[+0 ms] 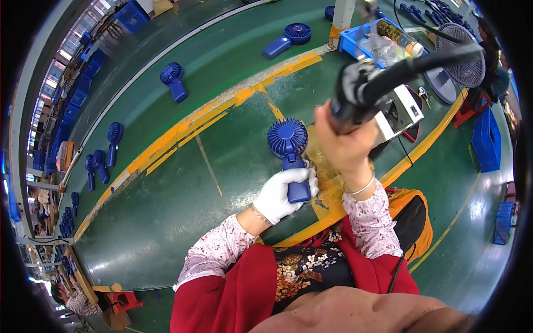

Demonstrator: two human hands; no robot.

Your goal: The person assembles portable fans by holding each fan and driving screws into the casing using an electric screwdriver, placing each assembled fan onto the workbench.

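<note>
My left hand (274, 195), in a white glove, is closed round the handle of a blue handheld fan (287, 136). The fan lies face up over the green table (161, 205), its round grille pointing away from me. In my bare right hand (350, 145), raised to the right of the fan, is a black electric screwdriver (355, 91), blurred, with a thick black cord running off to the right. My fingers wrap round its lower part, and its tip is hidden.
Beyond the yellow-taped edge, more blue fans (172, 75) lie spaced along a green conveyor belt (222, 61). At the right stand a white boxy device (408, 108), a blue tray (352, 45) of parts and a grey desk fan (461, 53). Another person (80, 299) sits far left.
</note>
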